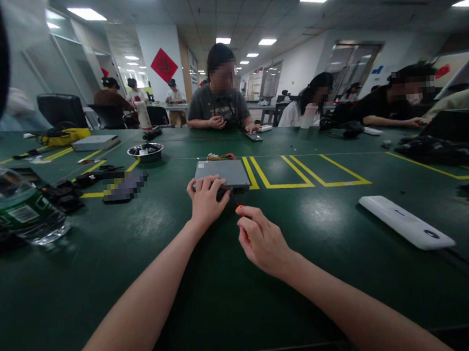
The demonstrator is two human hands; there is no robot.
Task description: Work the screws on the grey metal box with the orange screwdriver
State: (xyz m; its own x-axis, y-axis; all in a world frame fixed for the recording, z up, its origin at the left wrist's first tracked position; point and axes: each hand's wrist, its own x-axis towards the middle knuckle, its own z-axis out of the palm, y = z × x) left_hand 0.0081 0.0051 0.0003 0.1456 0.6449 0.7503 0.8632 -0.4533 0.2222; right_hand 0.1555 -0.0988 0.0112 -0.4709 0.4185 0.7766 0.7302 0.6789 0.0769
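Observation:
A grey metal computer power supply (228,170) lies on the green table, with a bundle of coloured wires (220,156) at its far side. My left hand (207,199) is closed over its near left edge, fingers on the top and thumb at the front face. My right hand (264,241) is wrapped round the orange handle of a screwdriver (239,209). Its thin shaft points at the front of the power supply near my left thumb. Whether the tip touches a screw is too small to tell.
A metal bowl (145,152) of small dark parts stands behind on the left. Nearer are a dark phone (125,185) and a large water bottle (17,206). A white oblong device (404,221) with a cable lies right. A person (222,98) sits opposite; yellow tape marks the table.

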